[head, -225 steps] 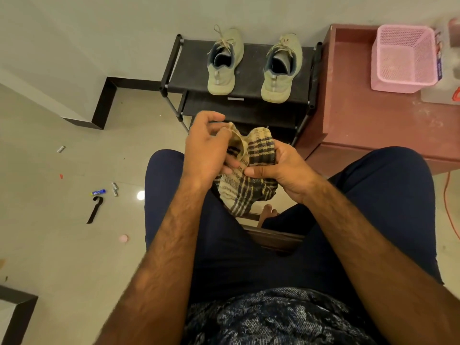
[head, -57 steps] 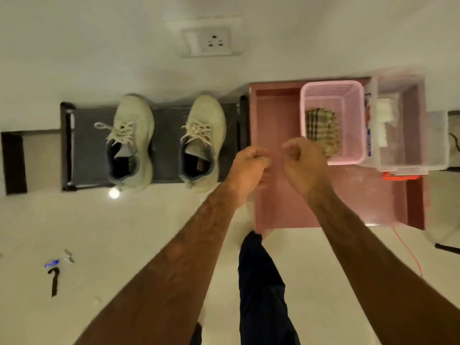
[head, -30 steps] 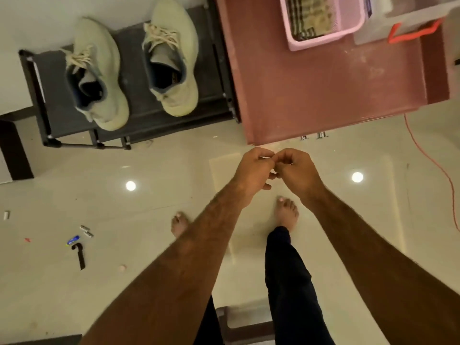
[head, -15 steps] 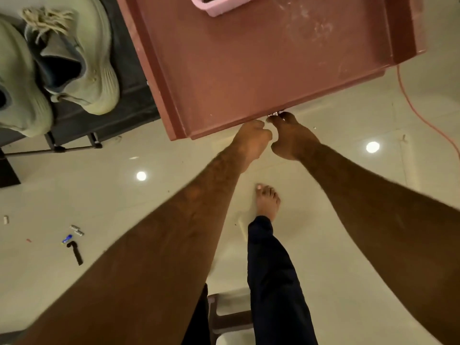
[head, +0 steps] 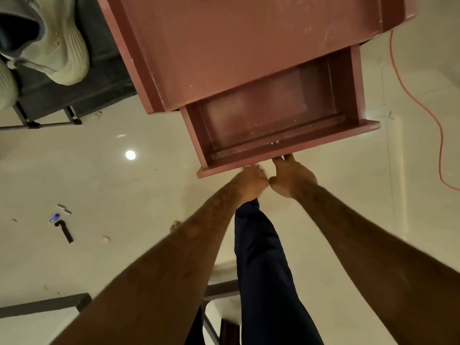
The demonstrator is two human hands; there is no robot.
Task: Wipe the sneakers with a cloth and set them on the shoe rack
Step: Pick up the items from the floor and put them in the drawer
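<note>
Two sneakers [head: 62, 58] stand side by side on the black shoe rack [head: 104, 78] at upper left, both cut by the frame edge. Uppers are pale grey-green knit with ribbed heel sections; the fuller one shows a dark grey collar and lining. Beside the rack, a reddish-brown cabinet [head: 224, 46] has its drawer [head: 268, 113] standing open. The left hand [head: 249, 181] and right hand [head: 291, 176], thumbs touching, grip the drawer front, fingertips hidden beneath it
</note>
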